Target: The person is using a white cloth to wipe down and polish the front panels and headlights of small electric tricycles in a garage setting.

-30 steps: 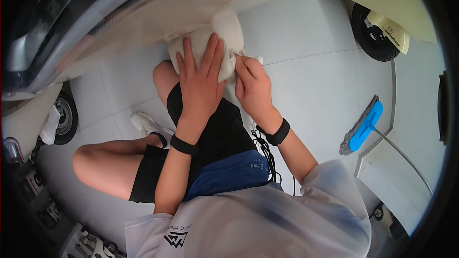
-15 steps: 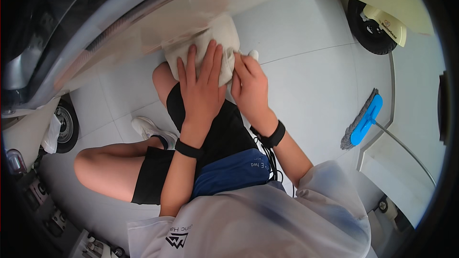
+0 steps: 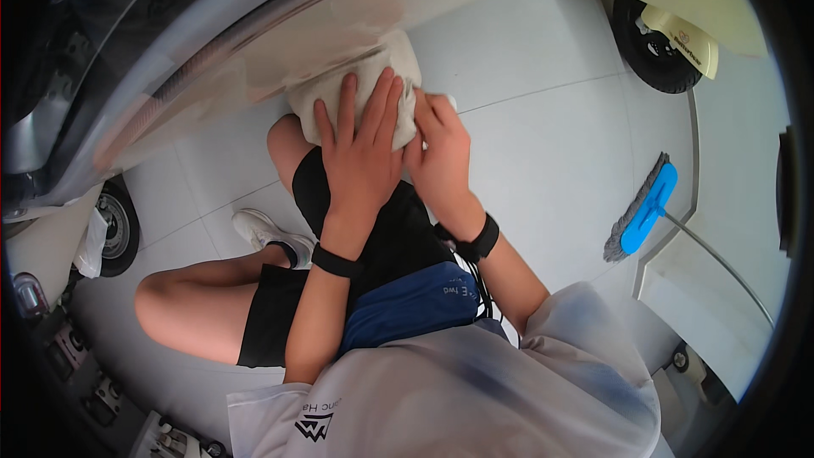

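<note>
A cream-coloured folded cloth lies over my raised knee, its far edge up against the glossy beige body panel of a scooter. My left hand rests flat on top of the cloth, fingers stretched and spread. Beside it, my right hand has its fingers curled in on the cloth's right edge, pinching a crumpled fold. Part of the cloth between the hands is hidden by fingers. Black bands circle both wrists.
Grey floor tiles lie around me. A blue mop head with grey fringe stands at right by a white ledge. A black scooter wheel is at far right, another wheel at left.
Both hands have shifted very slightly with the cloth, whose far part now looks more bunched. The left hand stays flat and the right hand still pinches the edge.
</note>
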`<state>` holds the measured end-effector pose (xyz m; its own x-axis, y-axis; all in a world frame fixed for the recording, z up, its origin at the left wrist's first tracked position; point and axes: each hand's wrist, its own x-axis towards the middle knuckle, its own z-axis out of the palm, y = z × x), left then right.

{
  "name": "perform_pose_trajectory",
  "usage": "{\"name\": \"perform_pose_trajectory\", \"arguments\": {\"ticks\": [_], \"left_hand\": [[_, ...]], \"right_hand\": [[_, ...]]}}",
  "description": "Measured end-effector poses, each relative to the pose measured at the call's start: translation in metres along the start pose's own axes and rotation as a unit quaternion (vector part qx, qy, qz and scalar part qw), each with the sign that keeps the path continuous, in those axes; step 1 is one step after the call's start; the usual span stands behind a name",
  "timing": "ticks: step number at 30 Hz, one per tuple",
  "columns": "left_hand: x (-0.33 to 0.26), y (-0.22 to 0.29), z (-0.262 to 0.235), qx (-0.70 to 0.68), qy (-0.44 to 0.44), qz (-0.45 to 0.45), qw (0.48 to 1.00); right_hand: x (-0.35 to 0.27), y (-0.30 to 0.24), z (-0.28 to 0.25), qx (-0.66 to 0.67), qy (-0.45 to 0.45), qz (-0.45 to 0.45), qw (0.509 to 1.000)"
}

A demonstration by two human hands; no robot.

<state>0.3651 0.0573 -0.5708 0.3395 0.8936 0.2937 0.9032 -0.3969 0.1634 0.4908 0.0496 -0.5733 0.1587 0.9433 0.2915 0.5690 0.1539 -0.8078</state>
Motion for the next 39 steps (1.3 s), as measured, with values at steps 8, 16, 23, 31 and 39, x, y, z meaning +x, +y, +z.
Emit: {"name": "perform_pose_trajectory", "arguments": {"ticks": [8,16,23,31,39], "left_hand": [[0.001,0.005,0.001,-0.022,0.029,-0.025,0.999],[0.002,0.002,0.000,0.002,0.004,-0.009,1.000],[-0.018,-0.003,-0.001,-0.058,-0.005,-0.023,0.998],[0.008,0.003,-0.006,-0.033,-0.001,-0.020,0.999],[-0.013,-0.001,-0.001,-0.065,0.008,-0.039,0.997]], "right_hand": [[0.001,-0.001,0.003,0.018,0.017,0.026,0.999],[-0.001,-0.008,0.003,0.025,0.000,0.060,0.998],[-0.012,-0.002,0.007,-0.003,0.023,-0.017,1.000],[0.003,0.009,0.006,0.004,0.014,-0.017,1.000],[-0.019,0.002,0.010,-0.052,-0.012,-0.044,0.998]]}}
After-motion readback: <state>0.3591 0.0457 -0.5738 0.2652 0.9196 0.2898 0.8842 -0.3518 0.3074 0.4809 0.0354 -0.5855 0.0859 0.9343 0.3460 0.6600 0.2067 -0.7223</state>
